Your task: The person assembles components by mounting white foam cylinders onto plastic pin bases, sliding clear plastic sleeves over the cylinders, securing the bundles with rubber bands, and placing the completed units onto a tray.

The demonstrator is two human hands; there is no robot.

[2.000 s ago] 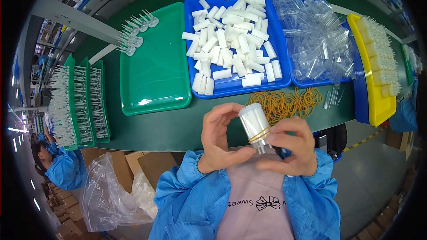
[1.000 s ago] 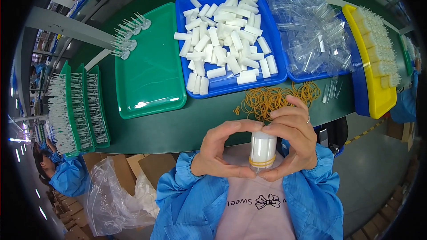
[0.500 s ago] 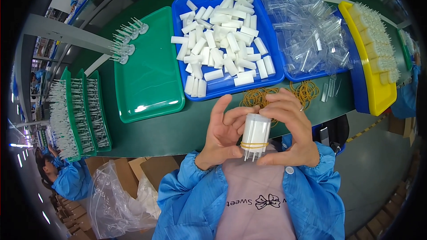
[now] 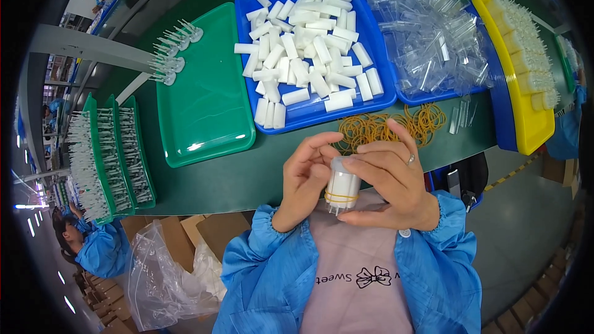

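Observation:
Between my two hands, in front of my chest, is a white cylinder assembly (image 4: 344, 183) with clear plastic around it. Yellow-brown rubber bands (image 4: 341, 198) circle its lower part, and thin prongs stick out below. My right hand (image 4: 396, 179) grips it, fingers on the upper side and thumb under the lower end. On the other side, my left hand (image 4: 302, 179) has its thumb and bent fingers against the upper part. A pile of rubber bands (image 4: 427, 122) lies on the table just beyond my hands.
Beyond are a blue tray (image 4: 388, 100) of white cylinders (image 4: 297, 96) and another holding clear plastic pieces (image 4: 427, 31). A green tray (image 4: 207, 105) carries several pronged parts at its far left edge. Green trays of pronged parts (image 4: 83, 154) stand left; a yellow tray (image 4: 537, 139) of assemblies stands right.
The assembly has shifted slightly left and now tilts. My left thumb has moved from its lower end up to its upper side. The view has shifted a little.

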